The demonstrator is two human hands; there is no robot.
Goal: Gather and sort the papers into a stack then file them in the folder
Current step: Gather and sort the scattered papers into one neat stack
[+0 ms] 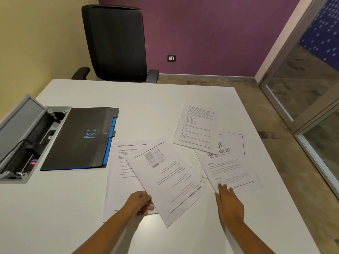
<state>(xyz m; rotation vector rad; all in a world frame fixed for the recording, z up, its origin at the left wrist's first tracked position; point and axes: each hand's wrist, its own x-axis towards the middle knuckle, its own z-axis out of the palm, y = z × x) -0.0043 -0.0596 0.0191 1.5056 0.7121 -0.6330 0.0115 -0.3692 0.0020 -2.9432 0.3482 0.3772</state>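
Pinching tilted sheet, left hand; right hand open, flat on right-hand sheet.

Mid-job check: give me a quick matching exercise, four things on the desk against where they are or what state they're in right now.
Things:
1. folder
2. left hand
3. right hand
4. cable box

States:
A. lid raised, at the desk's left edge
B. closed, lying flat
C. flat, fingertips on the rightmost sheet
D. pinching the middle sheet

Pairs: 1-B, 2-D, 3-C, 4-A
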